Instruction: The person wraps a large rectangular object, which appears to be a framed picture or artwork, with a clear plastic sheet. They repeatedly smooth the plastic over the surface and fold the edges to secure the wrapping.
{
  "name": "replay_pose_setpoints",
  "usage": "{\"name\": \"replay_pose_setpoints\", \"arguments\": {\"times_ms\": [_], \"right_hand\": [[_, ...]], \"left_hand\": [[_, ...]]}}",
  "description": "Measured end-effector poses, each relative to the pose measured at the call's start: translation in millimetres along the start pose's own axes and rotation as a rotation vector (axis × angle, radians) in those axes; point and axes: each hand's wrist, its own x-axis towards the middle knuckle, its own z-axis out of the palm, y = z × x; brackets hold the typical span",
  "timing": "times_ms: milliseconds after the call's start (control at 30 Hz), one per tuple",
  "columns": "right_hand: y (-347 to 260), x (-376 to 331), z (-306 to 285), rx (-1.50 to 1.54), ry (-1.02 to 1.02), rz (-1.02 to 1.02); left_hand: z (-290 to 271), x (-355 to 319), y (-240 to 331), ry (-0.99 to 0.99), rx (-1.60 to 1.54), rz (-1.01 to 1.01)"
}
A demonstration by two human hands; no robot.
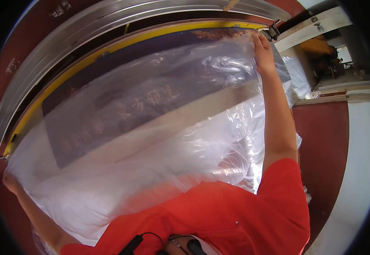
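Note:
A large sheet of clear plastic film (pixel 180 157) is stretched between my two raised hands. My left hand (pixel 11 182) grips its edge low on the far left, fingers closed and partly hidden. At the upper right my right hand (pixel 263 53) is closed on the film's other upper corner. Through the film shows a long dark purple panel or mat (pixel 123 63) with gold lettering; whether it is stiff or soft I cannot tell. A yellow-edged strip (pixel 95 55) runs along behind it. The film sags in creases and shiny folds toward my red shirt.
Silver metal rails (pixel 104 21) curve across the back, with a dark red surface (pixel 8 55) beyond at left. A doorway with a pale frame (pixel 312 29) opens at upper right. More crumpled film (pixel 297 74) lies beside my right arm.

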Motion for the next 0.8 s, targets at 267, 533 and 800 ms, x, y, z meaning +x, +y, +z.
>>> {"name": "replay_pose_setpoints", "arguments": {"times_ms": [267, 533, 800], "right_hand": [[38, 59, 11, -0.326, 0.141, 0.027], [31, 80, 60, -0.190, 0.245, 0.267], [52, 83, 66, -0.282, 0.318, 0.229]], "left_hand": [[119, 62, -18, 0.056, -0.050, 0.036], [146, 114, -52, -0.213, 0.338, -0.034], [117, 112, -53, -0.011, 1.221, 0.489]]}}
